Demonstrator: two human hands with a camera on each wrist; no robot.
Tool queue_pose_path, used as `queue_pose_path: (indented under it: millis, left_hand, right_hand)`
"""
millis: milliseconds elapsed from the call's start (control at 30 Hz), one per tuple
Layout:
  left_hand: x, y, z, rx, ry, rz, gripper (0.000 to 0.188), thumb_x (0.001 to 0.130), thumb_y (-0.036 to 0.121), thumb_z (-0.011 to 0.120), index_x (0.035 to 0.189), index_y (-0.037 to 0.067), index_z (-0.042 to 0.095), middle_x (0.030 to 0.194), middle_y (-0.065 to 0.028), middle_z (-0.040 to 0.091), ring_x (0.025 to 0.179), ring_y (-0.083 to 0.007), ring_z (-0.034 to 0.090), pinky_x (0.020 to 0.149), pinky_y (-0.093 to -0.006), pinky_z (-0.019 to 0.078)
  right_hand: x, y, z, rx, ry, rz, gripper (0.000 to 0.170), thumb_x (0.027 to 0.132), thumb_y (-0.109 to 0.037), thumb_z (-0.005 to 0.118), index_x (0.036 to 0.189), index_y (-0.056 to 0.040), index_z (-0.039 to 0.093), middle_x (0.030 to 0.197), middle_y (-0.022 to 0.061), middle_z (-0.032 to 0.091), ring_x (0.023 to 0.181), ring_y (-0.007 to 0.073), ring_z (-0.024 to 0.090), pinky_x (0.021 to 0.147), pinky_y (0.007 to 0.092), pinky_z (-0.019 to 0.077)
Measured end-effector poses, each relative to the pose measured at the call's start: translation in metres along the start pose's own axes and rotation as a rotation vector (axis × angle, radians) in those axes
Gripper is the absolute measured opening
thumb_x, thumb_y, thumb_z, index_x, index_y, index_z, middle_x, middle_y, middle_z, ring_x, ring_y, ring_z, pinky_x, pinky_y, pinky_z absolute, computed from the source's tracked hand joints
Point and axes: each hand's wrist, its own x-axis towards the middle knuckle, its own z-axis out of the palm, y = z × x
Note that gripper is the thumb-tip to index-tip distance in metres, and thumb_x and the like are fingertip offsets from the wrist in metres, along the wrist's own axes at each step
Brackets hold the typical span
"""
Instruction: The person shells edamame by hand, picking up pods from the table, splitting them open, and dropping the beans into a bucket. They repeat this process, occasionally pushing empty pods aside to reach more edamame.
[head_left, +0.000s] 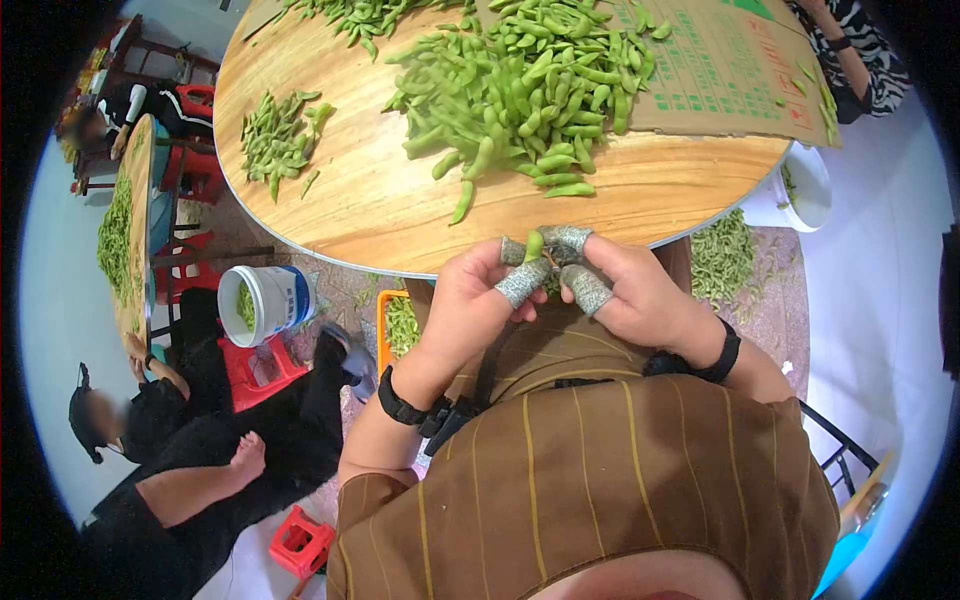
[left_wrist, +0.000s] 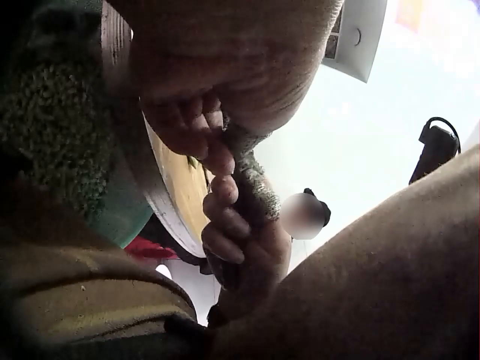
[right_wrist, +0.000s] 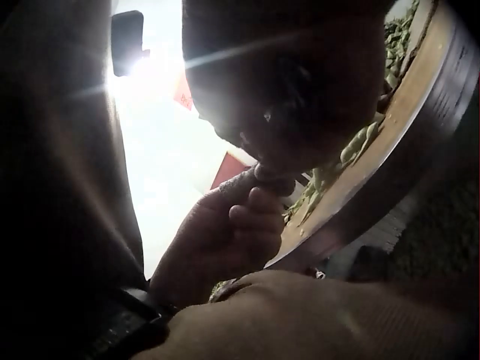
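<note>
In the head view, my left hand (head_left: 470, 300) pinches a green soybean pod (head_left: 534, 246) between thumb and forefinger, just past the table's near edge. Opposite it, my right hand (head_left: 632, 290) has its thumb and forefinger closed on a thin brown stem (head_left: 549, 258) beside the pod. Grey speckled sleeves (head_left: 523, 284) cover the thumbs and forefingers of both hands. The fingertips of the two hands meet in front of my striped brown clothing. Both wrist views are dark, and the hands hide the pod there.
A large pile of pods (head_left: 540, 90) and a smaller one (head_left: 277, 140) lie on the wooden table (head_left: 350, 215), with flattened cardboard (head_left: 720, 70) at right. White buckets (head_left: 262, 305) stand on both sides. An orange crate (head_left: 383, 330) is below; people sit at left.
</note>
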Motion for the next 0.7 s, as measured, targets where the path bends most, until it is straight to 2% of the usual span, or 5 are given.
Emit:
queue_pose_path:
  millis: [200, 300, 367, 567, 700]
  left_hand:
    - [0.000, -0.008, 0.003, 0.204, 0.052, 0.092, 0.010, 0.087, 0.002, 0.060, 0.097, 0.000, 0.061, 0.075, -0.0031, 0.065, 0.062, -0.0084, 0.059, 0.054, -0.0234, 0.0486]
    - [-0.002, -0.013, 0.002, 1.090, 0.186, 0.573, 0.009, 0.086, 0.003, 0.062, 0.094, 0.000, 0.062, 0.075, -0.0028, 0.066, 0.061, -0.0089, 0.059, 0.052, -0.0254, 0.0485]
    - [-0.001, -0.018, 0.000, 1.306, 0.237, 0.744, 0.013, 0.085, 0.006, 0.065, 0.095, -0.001, 0.062, 0.077, -0.0032, 0.067, 0.062, -0.0099, 0.062, 0.052, -0.0265, 0.0486]
    - [0.000, -0.008, -0.014, -0.137, -0.180, -0.089, 0.021, 0.087, 0.009, 0.066, 0.105, 0.000, 0.063, 0.078, -0.0037, 0.067, 0.068, -0.0100, 0.063, 0.055, -0.0236, 0.0503]
    - [0.001, -0.009, -0.003, 0.223, -0.047, 0.069, 0.018, 0.083, 0.008, 0.068, 0.099, 0.000, 0.063, 0.076, -0.0075, 0.066, 0.065, -0.0165, 0.064, 0.054, -0.0273, 0.0499]
  right_hand:
    - [0.000, -0.002, 0.004, -0.001, 0.027, 0.010, 0.037, 0.086, -0.008, 0.053, 0.123, -0.0013, 0.050, 0.094, 0.0179, 0.063, 0.082, 0.0304, 0.064, 0.076, 0.0366, 0.0500]
    - [0.002, 0.003, 0.007, 0.099, 0.035, 0.019, 0.040, 0.085, -0.006, 0.052, 0.125, -0.0016, 0.049, 0.097, 0.0131, 0.063, 0.082, 0.0268, 0.063, 0.079, 0.0361, 0.0497]
    - [0.004, 0.008, 0.005, 0.184, -0.093, 0.095, 0.045, 0.090, -0.004, 0.047, 0.134, -0.0104, 0.045, 0.084, -0.0043, 0.054, 0.062, 0.0053, 0.047, 0.054, 0.0196, 0.0411]
    - [0.001, -0.014, -0.014, 0.825, -0.262, 0.520, 0.036, 0.094, -0.006, 0.040, 0.128, -0.0149, 0.048, 0.078, -0.0030, 0.049, 0.053, -0.0003, 0.036, 0.043, 0.0149, 0.0282]
    - [0.000, -0.007, -0.011, 0.723, -0.241, 0.442, 0.036, 0.092, -0.007, 0.043, 0.127, -0.0128, 0.049, 0.079, -0.0019, 0.052, 0.053, 0.0030, 0.041, 0.043, 0.0184, 0.0331]
